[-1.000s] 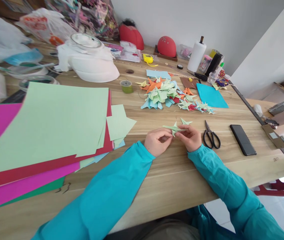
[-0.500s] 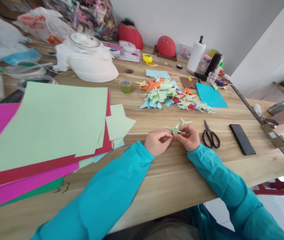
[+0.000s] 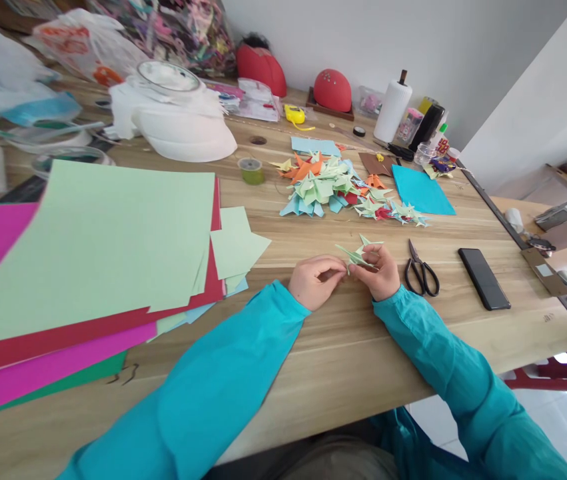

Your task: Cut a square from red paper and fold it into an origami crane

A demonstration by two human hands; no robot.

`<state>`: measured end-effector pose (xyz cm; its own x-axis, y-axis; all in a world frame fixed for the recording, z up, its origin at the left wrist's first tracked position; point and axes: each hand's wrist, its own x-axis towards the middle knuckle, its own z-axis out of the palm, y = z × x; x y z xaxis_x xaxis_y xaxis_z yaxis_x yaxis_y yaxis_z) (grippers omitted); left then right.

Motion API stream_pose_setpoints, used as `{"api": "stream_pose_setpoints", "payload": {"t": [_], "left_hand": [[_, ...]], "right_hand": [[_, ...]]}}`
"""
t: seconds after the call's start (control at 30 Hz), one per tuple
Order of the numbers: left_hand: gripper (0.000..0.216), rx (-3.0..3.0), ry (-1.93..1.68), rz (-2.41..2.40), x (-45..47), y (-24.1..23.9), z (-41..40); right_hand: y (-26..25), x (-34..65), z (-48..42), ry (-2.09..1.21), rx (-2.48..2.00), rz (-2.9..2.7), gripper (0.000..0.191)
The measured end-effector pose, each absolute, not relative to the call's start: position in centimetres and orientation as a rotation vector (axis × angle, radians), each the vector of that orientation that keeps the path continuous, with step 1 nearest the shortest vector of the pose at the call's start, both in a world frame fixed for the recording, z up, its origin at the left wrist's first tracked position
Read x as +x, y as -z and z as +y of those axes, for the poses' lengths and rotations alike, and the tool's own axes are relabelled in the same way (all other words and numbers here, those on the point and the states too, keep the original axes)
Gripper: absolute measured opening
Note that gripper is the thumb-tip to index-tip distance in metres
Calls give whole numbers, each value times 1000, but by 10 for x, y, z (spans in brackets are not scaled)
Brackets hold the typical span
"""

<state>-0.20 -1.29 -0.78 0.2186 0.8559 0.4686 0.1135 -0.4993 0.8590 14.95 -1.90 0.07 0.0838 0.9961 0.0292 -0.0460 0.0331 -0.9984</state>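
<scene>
A small pale green folded paper figure (image 3: 358, 255) is held just above the wooden table (image 3: 343, 360). My left hand (image 3: 316, 283) pinches its near end with fingers closed. From the right, my right hand (image 3: 380, 273) grips the same figure, fingers curled over it. Both arms wear teal sleeves. Another small green folded piece lies just behind the held one, partly hidden by it.
A heap of folded paper figures (image 3: 336, 187) lies further back, beside a teal sheet (image 3: 420, 190). Black scissors (image 3: 420, 273) and a phone (image 3: 484, 279) rest right of my hands. Large coloured paper sheets (image 3: 88, 260) are stacked at the left. Clutter fills the back edge.
The folded figure has turned and shifted slightly to the right in my fingers; my right hand's fingers moved over it. My left hand stayed almost where it was.
</scene>
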Motion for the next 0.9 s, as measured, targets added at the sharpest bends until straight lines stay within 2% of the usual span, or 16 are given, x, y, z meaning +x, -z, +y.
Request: {"api": "stream_pose_setpoints", "payload": {"t": [0.27, 0.73, 0.9], "left_hand": [[5, 1548, -1309, 863, 0, 16, -10], [7, 1778, -1352, 937, -2, 3, -14], [7, 1570, -1288, 945, 1, 3, -14]], "right_hand": [[-6, 147, -22, -1181, -1195, -1027, 60], [-4, 145, -21, -1183, -1192, -1037, 59], [-3, 145, -21, -1185, -1177, -1011, 58]]}}
